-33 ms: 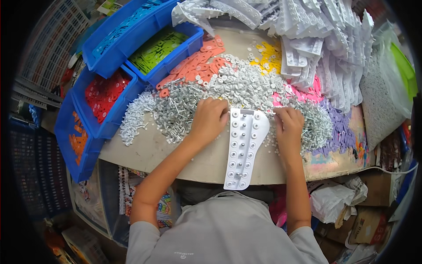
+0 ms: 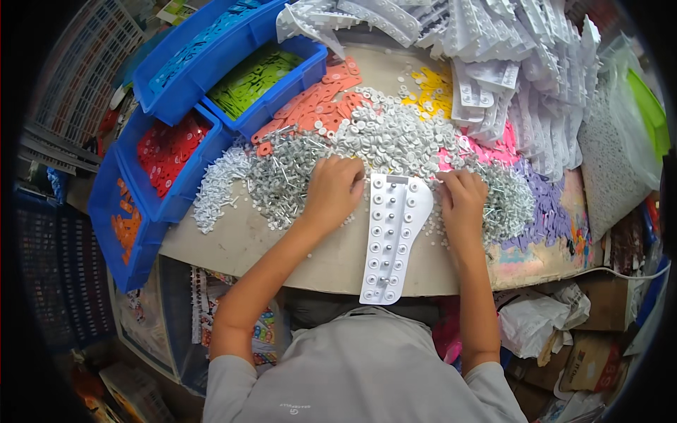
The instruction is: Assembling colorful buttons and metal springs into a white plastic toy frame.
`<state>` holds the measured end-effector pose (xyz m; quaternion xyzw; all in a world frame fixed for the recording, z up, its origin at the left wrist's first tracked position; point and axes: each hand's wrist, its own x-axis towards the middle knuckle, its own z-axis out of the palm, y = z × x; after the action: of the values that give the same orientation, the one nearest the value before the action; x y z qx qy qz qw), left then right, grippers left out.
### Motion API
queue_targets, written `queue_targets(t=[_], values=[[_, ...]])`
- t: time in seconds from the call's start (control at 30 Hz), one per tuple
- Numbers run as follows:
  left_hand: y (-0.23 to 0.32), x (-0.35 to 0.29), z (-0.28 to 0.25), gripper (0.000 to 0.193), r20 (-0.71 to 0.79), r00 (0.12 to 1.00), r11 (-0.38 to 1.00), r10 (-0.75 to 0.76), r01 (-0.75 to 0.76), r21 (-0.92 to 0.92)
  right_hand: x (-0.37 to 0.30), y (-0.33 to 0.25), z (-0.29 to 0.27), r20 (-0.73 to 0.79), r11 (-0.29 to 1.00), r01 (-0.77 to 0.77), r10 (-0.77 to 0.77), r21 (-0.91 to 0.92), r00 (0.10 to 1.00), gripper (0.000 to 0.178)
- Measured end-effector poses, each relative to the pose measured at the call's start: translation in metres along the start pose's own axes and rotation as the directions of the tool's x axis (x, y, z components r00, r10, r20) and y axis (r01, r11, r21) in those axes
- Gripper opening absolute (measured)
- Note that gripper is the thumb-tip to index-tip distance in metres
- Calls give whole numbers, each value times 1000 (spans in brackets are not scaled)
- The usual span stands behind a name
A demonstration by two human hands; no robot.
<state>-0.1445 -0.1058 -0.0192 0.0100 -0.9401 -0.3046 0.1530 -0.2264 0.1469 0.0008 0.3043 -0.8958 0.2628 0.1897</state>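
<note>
A long white plastic plate (image 2: 391, 236) with rows of round sockets lies on the table (image 2: 296, 257), its near end hanging over the front edge. My left hand (image 2: 333, 192) rests knuckles up on a heap of small grey-white pins (image 2: 278, 173), fingers curled down by the plate's top left corner. My right hand (image 2: 462, 201) lies the same way on the pins at the plate's top right. What the fingertips hold is hidden. Behind the plate is a heap of white round caps (image 2: 395, 134).
Blue bins at the left hold green (image 2: 254, 81), red (image 2: 169, 148) and orange (image 2: 125, 222) flat pieces. Orange (image 2: 314, 106), yellow (image 2: 430, 88), pink and purple (image 2: 543, 211) pieces lie around the heaps. Stacked white plates (image 2: 508, 63) fill the back right. Bags and cartons (image 2: 564, 338) sit below right.
</note>
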Motion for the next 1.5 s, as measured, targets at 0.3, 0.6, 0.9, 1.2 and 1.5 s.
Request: queue_targets(t=[0.3, 0.6, 0.9, 1.2, 1.5], values=[[-10, -8, -10, 8, -54, 988, 952, 145, -124, 279, 5, 8, 9, 139, 996, 6, 6, -85, 990, 15], [-6, -9, -28, 8, -169, 977, 971, 134, -96, 218, 1, 1, 2, 75, 997, -47, 42, 65, 996, 14], [36, -51, -20, 7, 73, 988, 908, 134, -93, -409, -33, -40, -37, 246, 935, -293, 241, 202, 939, 8], [44, -59, -2, 7, 57, 998, 923, 20, 4, -385, -39, -56, -40, 349, 837, -349, 205, 421, 914, 9], [44, -66, 0, 13, -103, 965, 967, 242, -249, -61, -52, -66, -15, 407, 737, -502, 331, 453, 851, 13]])
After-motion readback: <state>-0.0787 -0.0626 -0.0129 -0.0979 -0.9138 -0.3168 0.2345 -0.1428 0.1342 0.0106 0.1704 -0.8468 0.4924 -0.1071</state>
